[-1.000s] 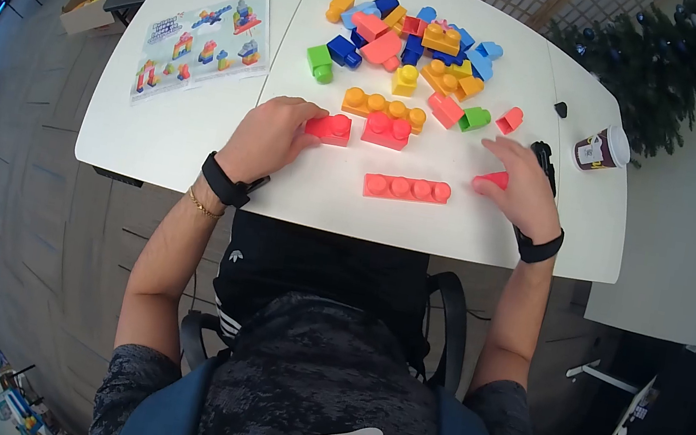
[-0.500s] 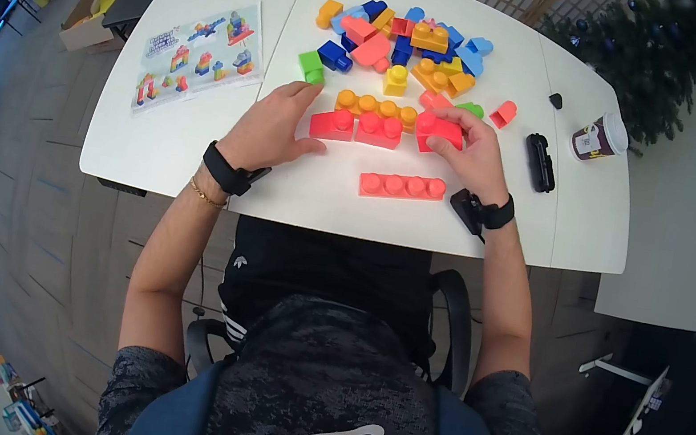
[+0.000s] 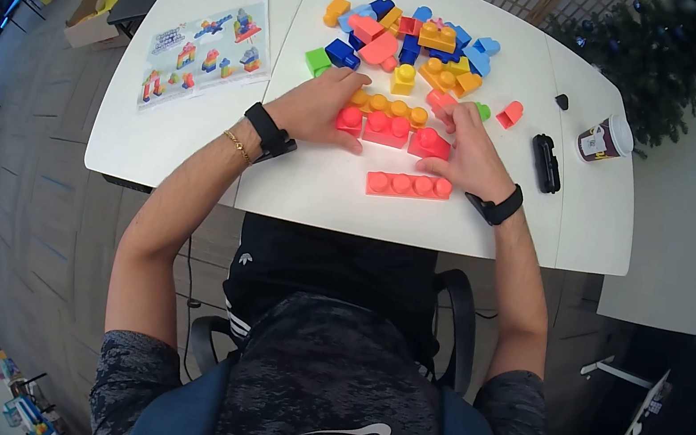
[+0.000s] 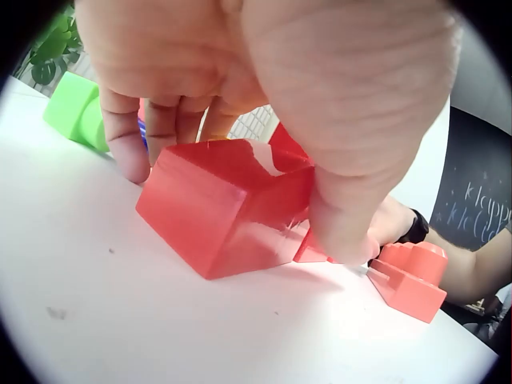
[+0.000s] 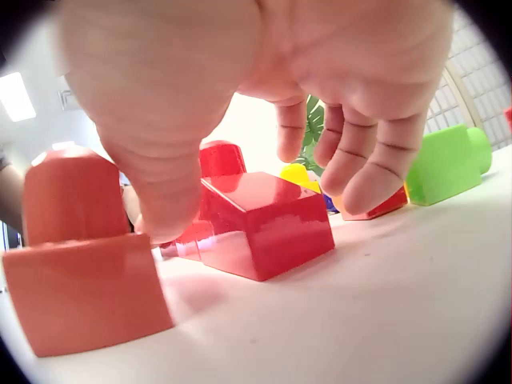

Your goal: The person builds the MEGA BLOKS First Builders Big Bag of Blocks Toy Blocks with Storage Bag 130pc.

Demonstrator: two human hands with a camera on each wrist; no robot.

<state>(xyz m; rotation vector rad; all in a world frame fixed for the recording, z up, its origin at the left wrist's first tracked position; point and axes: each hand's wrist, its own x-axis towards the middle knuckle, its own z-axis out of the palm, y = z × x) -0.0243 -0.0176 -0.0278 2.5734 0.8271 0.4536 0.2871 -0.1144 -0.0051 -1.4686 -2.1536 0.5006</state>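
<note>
Three red toy building blocks stand in a row on the table. The left one, a sloped block [image 3: 351, 119] [image 4: 192, 208], lies under my left hand [image 3: 314, 112], its thumb at the near side and its fingers beyond the block. In the middle is a two-stud block [image 3: 386, 130]. My right hand [image 3: 473, 160] arches over the right-hand sloped block [image 3: 429, 143] [image 5: 292, 232], thumb in front and fingers spread behind. An orange four-stud brick [image 3: 391, 109] lies just behind the row. Closer to the person is a coral four-stud brick [image 3: 408, 186] [image 5: 92, 296].
A pile of mixed blocks [image 3: 438, 37] spreads across the back. An instruction sheet [image 3: 210, 53] lies at the left. To the right are a black case-like object [image 3: 546, 163], a paper cup [image 3: 604, 141], and a loose coral block [image 3: 510, 114].
My right hand brought the sloped block from the right and set it at the row's right end. My left hand moved right, and the three red blocks now stand close together.
</note>
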